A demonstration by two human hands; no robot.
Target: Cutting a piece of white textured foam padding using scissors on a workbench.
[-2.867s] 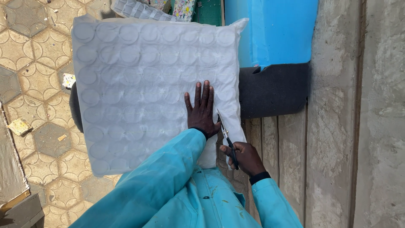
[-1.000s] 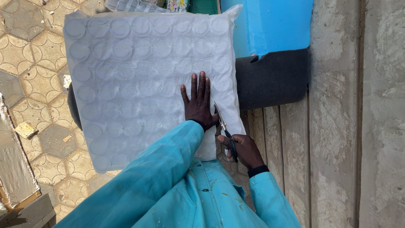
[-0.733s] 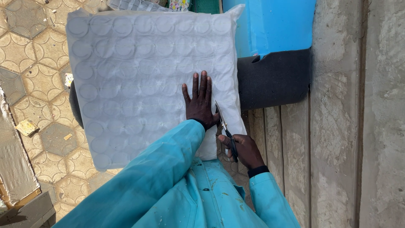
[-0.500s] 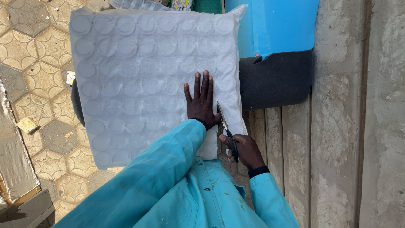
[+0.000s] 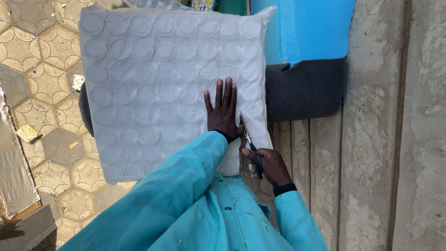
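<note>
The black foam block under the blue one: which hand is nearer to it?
Right. The right hand holds scissors just below the black foam block. The left hand lies flat on the white sheet, farther left.

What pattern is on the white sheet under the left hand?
Rows of embossed circles cover the white sheet, all plain white; the head view shows it, with the left hand flat on it.

Left hand (image 5: 223, 116) pins white sheet (image 5: 158, 83) — right hand (image 5: 272, 165) (scissors (image 5: 250, 142)) cutting.

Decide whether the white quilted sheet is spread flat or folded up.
Spread flat: the white quilted sheet lies open with its circle pattern showing throughout, and the left hand presses on it.
</note>
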